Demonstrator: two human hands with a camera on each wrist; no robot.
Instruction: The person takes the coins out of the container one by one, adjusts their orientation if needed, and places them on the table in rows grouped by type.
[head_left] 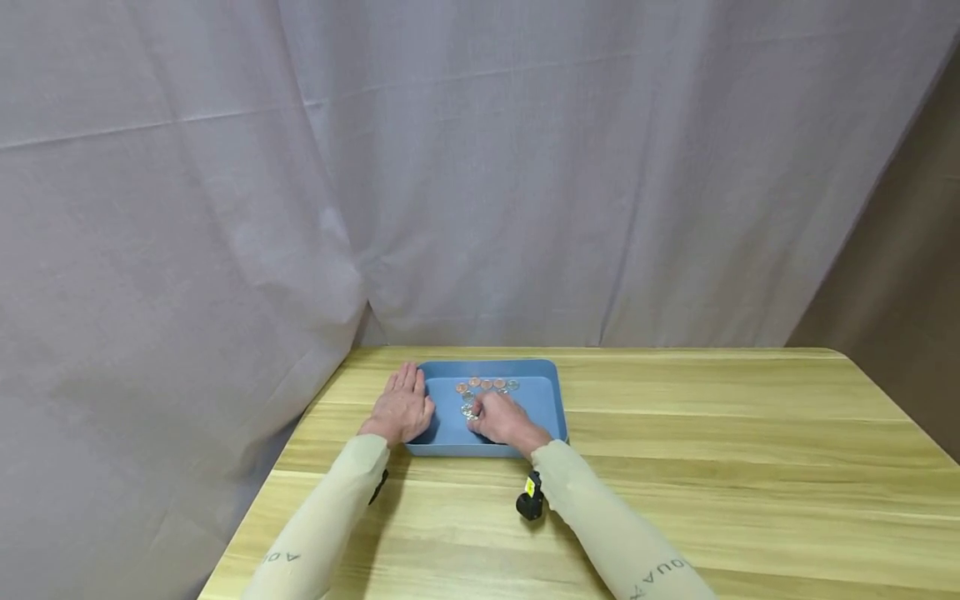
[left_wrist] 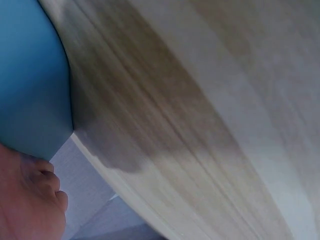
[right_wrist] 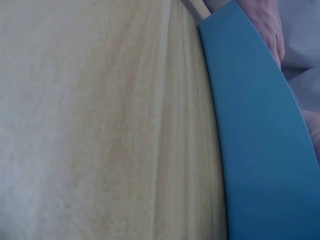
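A blue rectangular tray (head_left: 447,448) lies on the wooden table. In it, several copper-coloured coins (head_left: 486,384) form a row near the far side, with a silver coin (head_left: 513,385) at the row's right end. My right hand (head_left: 501,417) is inside the tray, fingers bent, the fingertips right at some silver coins (head_left: 467,409); I cannot tell whether a coin is pinched. Along the tray's left rim rests my left hand (head_left: 402,410), its fingers straight and pointing away. In the left wrist view, part of the left hand (left_wrist: 32,200) shows beside the tray wall (left_wrist: 35,100).
The wooden table (head_left: 712,467) stretches far to the right of the tray. Behind it hangs a grey curtain (head_left: 487,183), which also covers the left side. A small black device (head_left: 529,498) is worn under the right wrist.
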